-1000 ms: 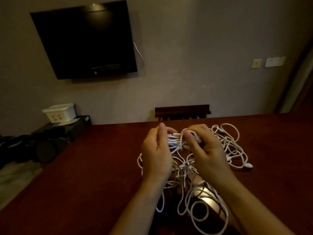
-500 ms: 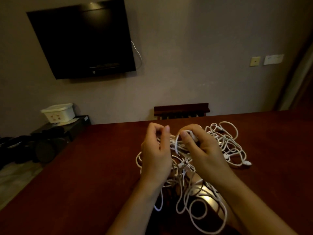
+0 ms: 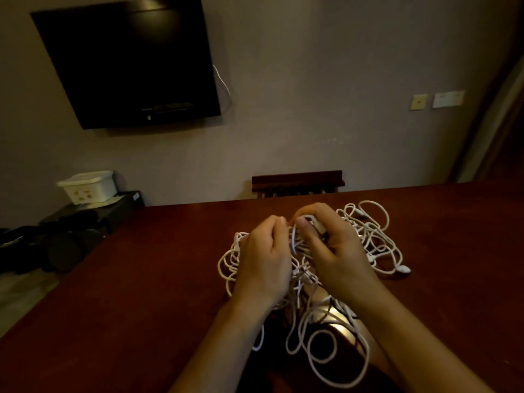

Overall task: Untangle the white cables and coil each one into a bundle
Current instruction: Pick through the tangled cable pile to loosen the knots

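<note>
White cables (one tangle) on desk; left hand and right hand, fingers curled, both pinching strands.

1. A tangle of white cables lies on a dark red table, loops trailing to the near edge.
2. The left hand and the right hand sit side by side over the tangle, fingers curled around strands.
3. On the far wall hangs a black television.
4. A white box sits far left.
</note>
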{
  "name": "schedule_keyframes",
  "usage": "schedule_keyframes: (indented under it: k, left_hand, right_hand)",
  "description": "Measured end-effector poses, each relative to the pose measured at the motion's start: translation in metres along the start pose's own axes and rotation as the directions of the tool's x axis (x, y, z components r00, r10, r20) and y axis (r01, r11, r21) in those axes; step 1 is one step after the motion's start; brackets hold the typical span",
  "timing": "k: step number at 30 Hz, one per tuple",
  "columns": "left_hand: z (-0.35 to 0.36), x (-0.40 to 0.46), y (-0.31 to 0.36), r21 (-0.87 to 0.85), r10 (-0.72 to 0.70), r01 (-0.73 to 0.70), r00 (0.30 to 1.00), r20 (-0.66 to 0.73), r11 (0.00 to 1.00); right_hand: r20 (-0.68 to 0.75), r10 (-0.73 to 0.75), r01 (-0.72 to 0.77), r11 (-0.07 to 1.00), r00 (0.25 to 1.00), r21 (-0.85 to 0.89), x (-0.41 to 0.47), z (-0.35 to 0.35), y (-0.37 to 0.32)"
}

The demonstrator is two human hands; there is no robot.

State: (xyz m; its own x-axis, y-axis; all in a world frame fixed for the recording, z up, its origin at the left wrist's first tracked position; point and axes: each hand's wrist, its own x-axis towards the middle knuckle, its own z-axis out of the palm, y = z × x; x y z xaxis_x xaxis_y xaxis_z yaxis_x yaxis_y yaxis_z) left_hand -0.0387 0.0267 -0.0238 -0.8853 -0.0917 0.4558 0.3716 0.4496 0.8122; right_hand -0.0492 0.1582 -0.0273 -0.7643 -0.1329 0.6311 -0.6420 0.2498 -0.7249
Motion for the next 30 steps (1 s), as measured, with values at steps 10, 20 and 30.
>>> schedule_keyframes:
  k: [10,20,30]
  left_hand:
    - [-0.003,0.001,-0.006,-0.085,0.133,-0.143,0.985,-0.113,0.986]
    - [-0.002,-0.002,0.002,-0.435,0.074,-0.071,0.997,-0.011,0.898]
    - [0.004,0.005,0.005,-0.631,-0.161,0.152,0.986,0.042,0.761]
  right_hand:
    - [0.025,0.200,-0.198,0.932,0.980,0.304,0.000,-0.009,-0.011]
    - [0.186,0.445,-0.456,0.642,0.876,0.617,0.006,-0.014,-0.001]
    - [-0.092,0.280,-0.267,0.955,0.956,0.131,-0.006,0.013,0.003]
